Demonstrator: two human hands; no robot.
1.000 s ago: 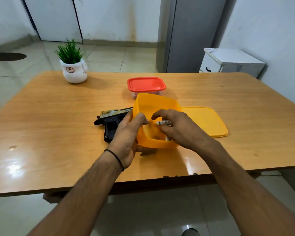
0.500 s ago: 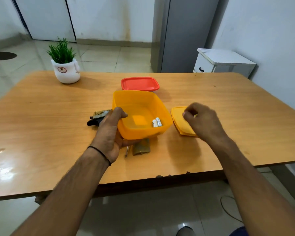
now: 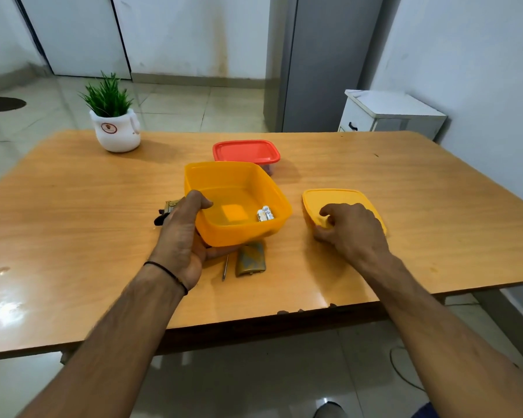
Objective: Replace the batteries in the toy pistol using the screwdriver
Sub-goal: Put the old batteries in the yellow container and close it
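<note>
Just right of the orange container [image 3: 242,233], the right hand [image 3: 351,227] pinches the near corner of the yellow lid [image 3: 344,197]; the left hand [image 3: 181,236] grips the container's left wall, two batteries [image 3: 265,213] inside, toy pistol [image 3: 169,205] half-hidden beyond that hand.

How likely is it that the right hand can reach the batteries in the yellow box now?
Likely yes: the box is open on top, the batteries lie bare by its right wall, and nothing stands between. But the right hand is gripping the lid, so it must let go first.
</note>
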